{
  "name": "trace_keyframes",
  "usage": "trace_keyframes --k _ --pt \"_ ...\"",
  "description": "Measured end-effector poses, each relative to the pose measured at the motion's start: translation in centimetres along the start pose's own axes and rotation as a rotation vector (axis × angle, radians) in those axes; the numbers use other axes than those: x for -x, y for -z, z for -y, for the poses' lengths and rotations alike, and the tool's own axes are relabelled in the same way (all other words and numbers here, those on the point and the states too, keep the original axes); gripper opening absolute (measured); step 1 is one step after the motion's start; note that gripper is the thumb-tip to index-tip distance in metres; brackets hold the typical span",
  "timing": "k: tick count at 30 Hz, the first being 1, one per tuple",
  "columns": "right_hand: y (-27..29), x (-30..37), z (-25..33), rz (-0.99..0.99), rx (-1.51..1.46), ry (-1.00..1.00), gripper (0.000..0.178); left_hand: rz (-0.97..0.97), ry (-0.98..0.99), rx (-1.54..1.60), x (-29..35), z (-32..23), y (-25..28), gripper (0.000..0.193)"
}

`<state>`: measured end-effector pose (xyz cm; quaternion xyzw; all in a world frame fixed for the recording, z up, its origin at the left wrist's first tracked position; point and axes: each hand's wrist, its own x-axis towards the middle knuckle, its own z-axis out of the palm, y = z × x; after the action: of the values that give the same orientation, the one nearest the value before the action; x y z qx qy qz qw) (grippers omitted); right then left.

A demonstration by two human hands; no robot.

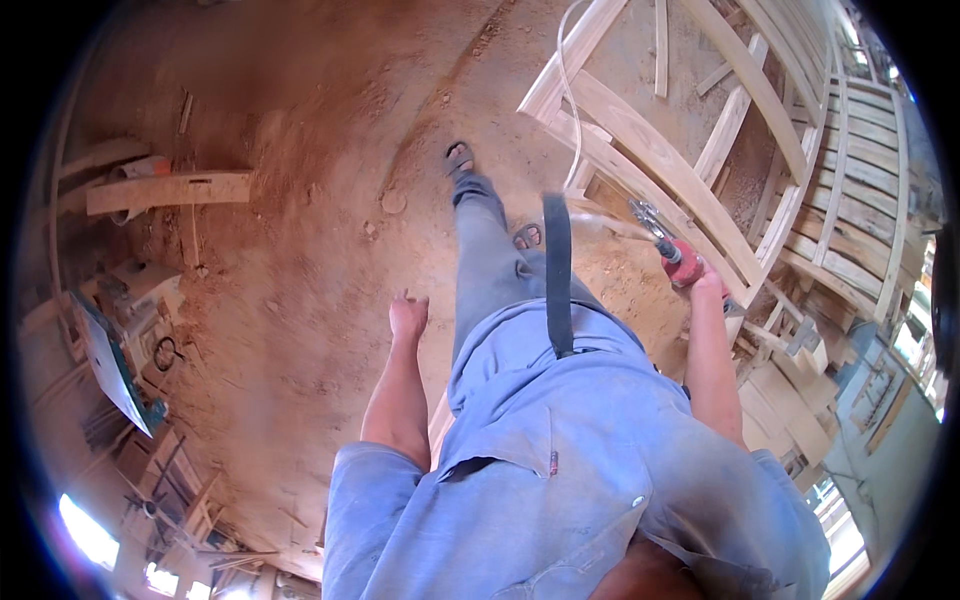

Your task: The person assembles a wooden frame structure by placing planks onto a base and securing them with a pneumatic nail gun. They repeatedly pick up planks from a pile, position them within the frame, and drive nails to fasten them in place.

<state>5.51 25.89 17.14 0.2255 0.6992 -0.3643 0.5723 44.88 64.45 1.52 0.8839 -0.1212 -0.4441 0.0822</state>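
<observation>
My right hand (706, 280), out to the right, is wrapped round a red hand tool (682, 262). A shiny metal head points away from it, toward the wooden frame; the tool's exact kind is unclear. Pale wood with curved rails and straight bars makes up this frame (650, 140), close by my right hand. On the other side my left hand (408, 316) hangs beside my leg over the dirt floor. Its fingers look loosely curled in, and nothing shows in them.
A white cord (572, 100) loops down over the frame's edge. Slatted wooden panels (860, 180) stand at the far right. Leftward lie a wooden board (170, 192) and a pale flat panel (112, 365). A dark strap (558, 270) sticks out from my waist.
</observation>
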Motion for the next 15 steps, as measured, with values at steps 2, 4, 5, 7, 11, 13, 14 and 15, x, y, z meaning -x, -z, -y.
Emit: trace_keyframes --k 2,4,5,7,11,13,14,15 --pt "1.9 0.3 -0.5 -0.092 -0.155 0.011 0.028 0.054 0.07 0.074 1.7 2.6 -1.7 0.068" --pt "4.6 -2.3 -0.6 -0.118 -0.067 0.013 0.027 0.1 0.105 0.062 3.3 4.5 -2.4 0.069" --pt "6.3 -3.7 -0.3 -0.123 -0.007 0.029 0.025 0.124 0.09 0.015 3.9 4.3 -2.5 0.07" --pt "8.3 -6.1 -0.9 -0.092 0.228 0.085 0.02 0.162 0.082 0.013 4.7 4.3 -1.8 0.07" --pt "7.3 -5.9 -4.0 -0.06 0.389 0.221 0.021 0.236 0.026 0.125 2.6 4.9 2.1 0.069" --pt "6.9 -6.9 -5.2 -0.023 0.419 0.301 0.023 0.222 -0.028 0.13 0.7 4.9 5.7 0.065" --pt "5.8 -7.4 -5.3 0.008 0.415 0.348 0.024 0.163 -0.027 0.18 -0.3 4.2 8.4 0.064" --pt "4.6 -7.6 -5.8 -0.005 0.399 0.297 0.021 0.098 -0.031 0.236 -1.7 4.0 10.7 0.063"
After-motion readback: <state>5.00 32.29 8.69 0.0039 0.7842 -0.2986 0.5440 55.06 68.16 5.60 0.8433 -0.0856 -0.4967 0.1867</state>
